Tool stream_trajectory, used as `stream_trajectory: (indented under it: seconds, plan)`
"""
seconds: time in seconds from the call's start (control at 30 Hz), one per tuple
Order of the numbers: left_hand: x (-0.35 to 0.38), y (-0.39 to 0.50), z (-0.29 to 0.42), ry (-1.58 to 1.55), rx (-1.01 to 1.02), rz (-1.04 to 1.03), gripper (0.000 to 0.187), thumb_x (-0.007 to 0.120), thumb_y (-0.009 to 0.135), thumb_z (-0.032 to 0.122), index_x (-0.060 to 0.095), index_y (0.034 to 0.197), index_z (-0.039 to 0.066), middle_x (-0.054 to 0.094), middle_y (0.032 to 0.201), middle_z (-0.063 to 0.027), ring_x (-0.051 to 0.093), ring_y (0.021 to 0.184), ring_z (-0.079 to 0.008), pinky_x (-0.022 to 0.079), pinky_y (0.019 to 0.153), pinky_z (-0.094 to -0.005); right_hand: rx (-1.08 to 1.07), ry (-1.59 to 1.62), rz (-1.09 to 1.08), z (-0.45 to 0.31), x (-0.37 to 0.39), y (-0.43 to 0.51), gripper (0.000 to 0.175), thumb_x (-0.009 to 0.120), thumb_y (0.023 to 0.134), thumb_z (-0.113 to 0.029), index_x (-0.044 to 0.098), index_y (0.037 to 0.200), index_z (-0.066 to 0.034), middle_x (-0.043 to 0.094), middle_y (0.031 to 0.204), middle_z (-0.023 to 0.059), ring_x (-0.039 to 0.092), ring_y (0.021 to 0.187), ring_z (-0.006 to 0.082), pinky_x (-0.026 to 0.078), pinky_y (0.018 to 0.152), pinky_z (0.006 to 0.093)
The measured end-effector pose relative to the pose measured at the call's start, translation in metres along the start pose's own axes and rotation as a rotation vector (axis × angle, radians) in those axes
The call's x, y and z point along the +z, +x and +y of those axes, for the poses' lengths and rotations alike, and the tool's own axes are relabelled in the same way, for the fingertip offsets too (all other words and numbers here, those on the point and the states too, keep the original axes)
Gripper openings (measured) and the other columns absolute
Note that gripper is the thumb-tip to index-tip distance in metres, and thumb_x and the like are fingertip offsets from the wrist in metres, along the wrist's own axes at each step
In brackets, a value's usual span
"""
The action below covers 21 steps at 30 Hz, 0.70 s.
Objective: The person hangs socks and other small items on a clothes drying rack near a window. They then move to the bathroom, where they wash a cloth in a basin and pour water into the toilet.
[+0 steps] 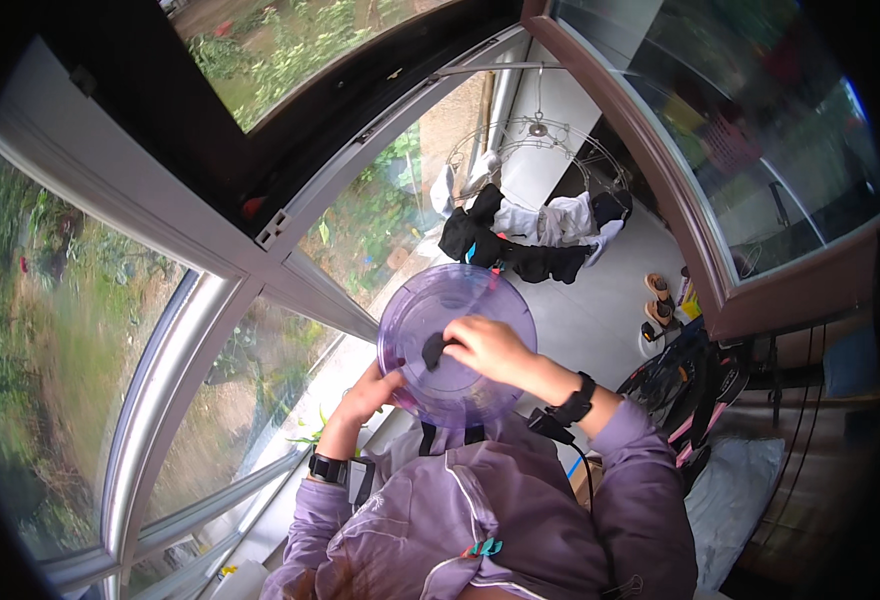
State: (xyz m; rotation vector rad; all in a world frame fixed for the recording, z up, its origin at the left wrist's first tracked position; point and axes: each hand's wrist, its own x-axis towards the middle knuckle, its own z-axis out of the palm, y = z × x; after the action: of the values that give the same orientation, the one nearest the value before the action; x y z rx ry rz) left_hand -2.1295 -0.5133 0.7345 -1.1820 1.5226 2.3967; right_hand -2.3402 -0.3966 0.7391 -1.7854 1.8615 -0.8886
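My left hand (372, 390) grips the rim of a translucent purple plastic basin (402, 300) at its lower left. Over the basin, my right hand (485, 346) pinches a small black cloth item (432, 351) between thumb and fingers. Beyond the basin, a round wire hanger with clips (537, 129) hangs from a rail. Clipped around it are several black and white pieces of laundry, among them a white one (515, 219) and a black one (552, 262). The basin's underside is hidden.
An open brown-framed window sash (657, 157) juts in at the right. White-framed window panes (170, 157) stand at the left, with greenery outside. Sandals (659, 300), a bicycle-like object with a tyre (650, 382) and a pale plastic sheet (740, 487) lie or stand at the lower right.
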Motion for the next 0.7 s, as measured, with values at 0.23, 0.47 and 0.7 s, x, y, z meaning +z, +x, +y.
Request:
stream_trajectory:
  seconds: [0.23,0.47,0.7]
  plan:
    - [-0.016,-0.001,-0.010,-0.004,-0.026,0.073,0.051,0.052,0.079,0.018,0.039,0.124,-0.003,0.058,0.097,-0.0120,0.062,0.074,-0.0193,0.053,0.063,-0.0305,0.253,0.085,-0.079,0.011,-0.038,-0.006,0.023,0.062,0.081,-0.020,0.055,0.092,-0.0007,0.057,0.086,0.0132,0.057,0.081,0.0295,0.046,0.071,0.0358]
    - [-0.010,0.002,-0.007,-0.010,0.047,0.070,0.051,0.051,0.077,0.017,0.041,0.123,-0.001,0.058,0.093,-0.0103,0.062,0.074,-0.0193,0.053,0.064,-0.0304,0.164,0.283,0.097,0.010,-0.037,-0.017,0.024,0.066,0.072,-0.009,0.048,0.084,-0.0012,0.054,0.086,0.0131,0.055,0.083,0.0308,0.045,0.070,0.0355]
    - [-0.002,0.007,-0.014,0.161,0.098,0.115,0.048,0.053,0.080,0.022,0.045,0.121,0.000,0.060,0.093,-0.0092,0.059,0.074,-0.0149,0.048,0.060,-0.0276,0.436,0.319,-0.120,0.010,-0.038,-0.018,0.027,0.063,0.071,-0.005,0.037,0.077,-0.0034,0.039,0.067,0.0091,0.046,0.061,0.0165,0.039,0.057,0.0316]
